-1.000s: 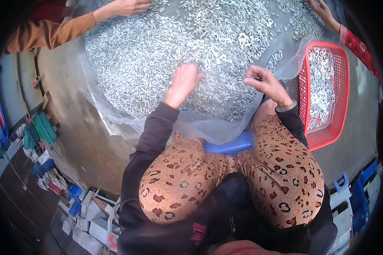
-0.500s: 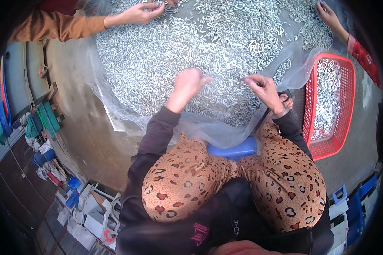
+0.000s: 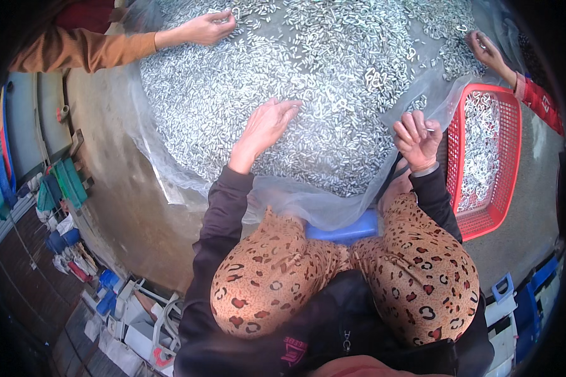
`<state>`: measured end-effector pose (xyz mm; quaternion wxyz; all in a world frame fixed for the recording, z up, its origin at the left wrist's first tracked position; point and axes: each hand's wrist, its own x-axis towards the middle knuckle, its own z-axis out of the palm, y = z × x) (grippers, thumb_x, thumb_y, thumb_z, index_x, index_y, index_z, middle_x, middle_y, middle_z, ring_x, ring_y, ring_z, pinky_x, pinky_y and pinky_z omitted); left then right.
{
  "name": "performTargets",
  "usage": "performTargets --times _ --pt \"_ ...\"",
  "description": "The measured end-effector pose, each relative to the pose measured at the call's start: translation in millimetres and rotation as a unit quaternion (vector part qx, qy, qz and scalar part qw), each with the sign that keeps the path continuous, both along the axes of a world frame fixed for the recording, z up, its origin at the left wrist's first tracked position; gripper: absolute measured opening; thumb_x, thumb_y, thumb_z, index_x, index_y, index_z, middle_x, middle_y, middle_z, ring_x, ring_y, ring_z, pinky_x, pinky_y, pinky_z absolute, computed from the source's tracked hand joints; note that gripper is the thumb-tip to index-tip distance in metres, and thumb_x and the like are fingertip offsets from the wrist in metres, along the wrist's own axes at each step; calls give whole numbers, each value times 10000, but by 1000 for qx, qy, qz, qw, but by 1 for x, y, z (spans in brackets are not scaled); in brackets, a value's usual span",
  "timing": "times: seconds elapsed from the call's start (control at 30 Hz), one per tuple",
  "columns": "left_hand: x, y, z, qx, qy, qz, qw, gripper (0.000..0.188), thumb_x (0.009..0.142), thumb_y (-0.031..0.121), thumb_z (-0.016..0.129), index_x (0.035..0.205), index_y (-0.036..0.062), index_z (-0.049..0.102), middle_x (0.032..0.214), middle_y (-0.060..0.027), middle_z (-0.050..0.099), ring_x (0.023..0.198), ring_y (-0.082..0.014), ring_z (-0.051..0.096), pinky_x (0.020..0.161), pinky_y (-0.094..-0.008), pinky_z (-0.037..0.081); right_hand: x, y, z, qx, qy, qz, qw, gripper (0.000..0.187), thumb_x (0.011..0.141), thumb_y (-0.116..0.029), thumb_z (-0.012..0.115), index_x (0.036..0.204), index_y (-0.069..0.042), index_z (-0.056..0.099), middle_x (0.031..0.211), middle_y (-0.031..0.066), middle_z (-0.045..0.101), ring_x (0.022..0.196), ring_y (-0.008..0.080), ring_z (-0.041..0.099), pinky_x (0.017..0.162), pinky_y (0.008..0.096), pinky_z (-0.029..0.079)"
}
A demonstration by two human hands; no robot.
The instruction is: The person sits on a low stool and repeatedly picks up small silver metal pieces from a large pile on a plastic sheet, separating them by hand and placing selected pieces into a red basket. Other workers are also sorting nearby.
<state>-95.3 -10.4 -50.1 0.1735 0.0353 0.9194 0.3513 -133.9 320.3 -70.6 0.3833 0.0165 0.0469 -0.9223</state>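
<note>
A wide heap of small silvery metal pieces (image 3: pixel 207 107) lies on a clear plastic sheet (image 3: pixel 283 196) before me. My left hand (image 3: pixel 267 129) rests low over the heap's near middle, its fingers stretched out toward the pieces. What its fingertips touch is too small to make out. Farther right, my right hand (image 3: pixel 416 138) is raised at the heap's edge, palm partly turned up and fingers curled in. A small silvery piece (image 3: pixel 429 130) shows between its thumb and fingers. White chain-like links (image 3: pixel 376 78) lie on top of the heap.
On the right stands a red plastic basket (image 3: pixel 517 157) holding pale chain-like links (image 3: pixel 481 151). One person's hand (image 3: pixel 207 28) reaches in at the upper left, another person's hand (image 3: pixel 484 49) at the upper right. Something blue (image 3: pixel 346 231) sits between my knees.
My right hand has moved right toward the basket and turned its palm up. My left hand has shifted slightly left, its fingers now stretched. The upper right person's hand has come lower.
</note>
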Motion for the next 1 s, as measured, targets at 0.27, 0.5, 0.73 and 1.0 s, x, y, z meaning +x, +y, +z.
performTargets --times 0.27,0.5,0.73,1.0 --pt "-2 13 4 636 -236 116 726 350 824 185 390 925 -41 638 910 -106 568 661 -169 532 432 -240 421 -16 -4 4 95 72 72 990 277 807 -153 535 623 -54 354 695 80 402 608 132 388 424 209 321" --pt "-1 32 -25 543 -317 176 757 372 931 367 507 772 31 537 681 -10 431 571 -121 425 388 -232 371 -24 -11 4 94 98 97 986 190 810 -150 542 796 -52 380 715 127 471 566 144 431 393 212 362" --pt "-11 53 -36 -6 37 -4 999 210 853 252 671 877 46 640 709 -10 613 648 -80 542 576 -286 441 -32 -24 3 344 143 109 922 150 897 -162 586 825 -78 485 557 -3 443 448 55 378 371 199 234" --pt "-15 0 0 730 -258 197 601 301 908 205 567 665 57 471 752 -29 415 597 -111 419 447 -154 305 -23 -77 -38 668 560 54 487 255 871 -236 647 1036 -48 598 590 114 508 549 189 550 561 355 438"
